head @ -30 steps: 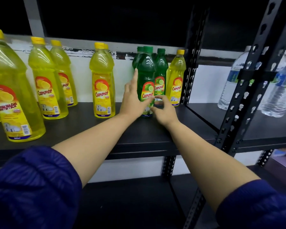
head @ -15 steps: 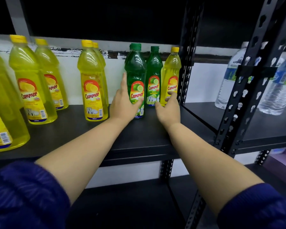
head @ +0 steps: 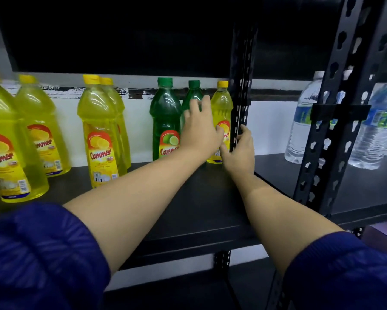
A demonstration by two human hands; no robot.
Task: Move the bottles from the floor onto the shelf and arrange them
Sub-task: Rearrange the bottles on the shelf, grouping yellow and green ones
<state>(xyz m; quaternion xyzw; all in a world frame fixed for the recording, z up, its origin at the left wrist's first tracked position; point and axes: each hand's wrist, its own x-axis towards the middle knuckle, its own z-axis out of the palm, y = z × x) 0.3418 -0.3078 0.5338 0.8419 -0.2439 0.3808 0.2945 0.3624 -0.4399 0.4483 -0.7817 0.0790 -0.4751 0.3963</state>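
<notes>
Both hands have been shifted rightward since a moment ago, from the front green bottle (head: 165, 121) to the small yellow bottle (head: 221, 113) at center right. The left hand (head: 200, 130) is spread open against the rear green bottle (head: 193, 95); the right hand (head: 239, 148) is open beside the yellow bottle's base. Arranging seems nearly finished. The shelf post (head: 241, 86) is close on the right; open shelf (head: 199, 198) remains in front.

Both hands are reaching across the black shelf (head: 201, 206). The left hand (head: 200, 128), fingers spread, is covering the rear green bottle (head: 193, 95). The right hand (head: 240, 151) is flanking the small yellow bottle (head: 221, 104). Another green bottle (head: 165, 117) is standing upright just left.
</notes>
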